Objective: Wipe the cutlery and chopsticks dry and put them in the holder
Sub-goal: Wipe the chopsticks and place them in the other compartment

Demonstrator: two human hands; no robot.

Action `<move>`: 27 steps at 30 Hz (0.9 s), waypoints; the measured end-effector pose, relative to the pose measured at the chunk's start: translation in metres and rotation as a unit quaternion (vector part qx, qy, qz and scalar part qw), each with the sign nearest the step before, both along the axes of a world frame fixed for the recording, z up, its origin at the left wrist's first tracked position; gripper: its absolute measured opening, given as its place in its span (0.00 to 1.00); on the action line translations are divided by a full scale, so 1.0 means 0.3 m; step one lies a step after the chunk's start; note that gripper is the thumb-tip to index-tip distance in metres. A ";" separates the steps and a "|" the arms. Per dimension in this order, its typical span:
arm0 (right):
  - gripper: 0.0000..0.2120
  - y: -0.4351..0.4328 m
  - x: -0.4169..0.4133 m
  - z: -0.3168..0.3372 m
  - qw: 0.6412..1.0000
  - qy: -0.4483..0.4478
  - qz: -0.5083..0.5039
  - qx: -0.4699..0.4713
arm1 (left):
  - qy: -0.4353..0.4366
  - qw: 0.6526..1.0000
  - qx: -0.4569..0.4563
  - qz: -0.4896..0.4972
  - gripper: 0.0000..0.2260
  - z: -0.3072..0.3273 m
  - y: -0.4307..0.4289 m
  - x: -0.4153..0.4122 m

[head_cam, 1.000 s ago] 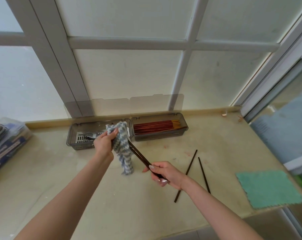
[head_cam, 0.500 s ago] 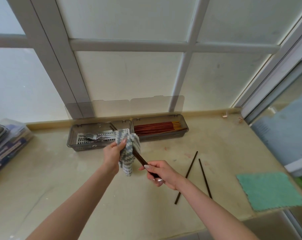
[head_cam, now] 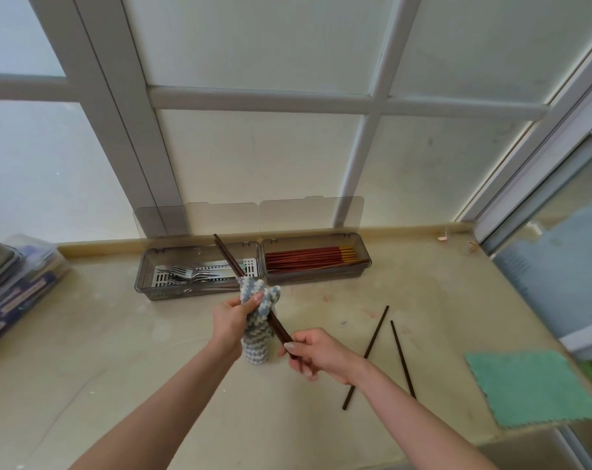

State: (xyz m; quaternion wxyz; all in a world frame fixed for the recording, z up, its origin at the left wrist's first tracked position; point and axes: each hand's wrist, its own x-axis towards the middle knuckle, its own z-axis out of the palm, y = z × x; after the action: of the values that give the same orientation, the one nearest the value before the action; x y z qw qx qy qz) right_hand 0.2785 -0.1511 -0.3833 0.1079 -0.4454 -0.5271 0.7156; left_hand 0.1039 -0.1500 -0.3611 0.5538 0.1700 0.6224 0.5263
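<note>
My right hand (head_cam: 318, 355) grips the near end of a pair of dark chopsticks (head_cam: 227, 257) that slant up to the far left. My left hand (head_cam: 231, 318) pinches a blue-and-white cloth (head_cam: 258, 329) wrapped round their middle. The far tips stick out beyond the cloth, above the holder. The grey two-compartment holder (head_cam: 199, 293) stands by the window with its lid up; forks (head_cam: 186, 273) lie in the left compartment and red chopsticks (head_cam: 308, 258) in the right. Two more dark chopsticks (head_cam: 369, 351) lie loose on the counter to the right of my right hand.
A green cloth (head_cam: 533, 388) lies flat at the counter's right front corner. A stack of packaged items (head_cam: 13, 286) sits at the left edge. The window frame (head_cam: 145, 140) rises behind the holder. A sliding door track runs along the right.
The cloth in my left hand has slid down the chopsticks toward my right hand, so more of the far tips now shows beyond it.
</note>
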 end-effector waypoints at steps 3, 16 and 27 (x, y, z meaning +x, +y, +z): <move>0.09 0.011 -0.052 -0.002 0.995 0.025 -0.093 -0.013 | 0.021 0.998 0.020 -0.050 0.04 0.000 -0.011 0.060; 0.51 0.096 -0.032 0.007 0.981 0.034 -0.121 0.149 | 0.040 0.980 0.051 -0.186 0.07 0.062 -0.009 0.061; 0.13 0.068 -0.044 -0.035 0.966 -0.073 -0.148 0.201 | 0.124 0.975 0.060 -0.174 0.04 0.034 -0.002 0.062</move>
State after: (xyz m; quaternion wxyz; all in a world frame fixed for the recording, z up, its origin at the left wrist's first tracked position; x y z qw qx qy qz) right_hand 0.2654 -0.1307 -0.3938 0.2613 -0.5388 -0.5944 0.5368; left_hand 0.1225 -0.1507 -0.3508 0.5444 0.3722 0.6142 0.4335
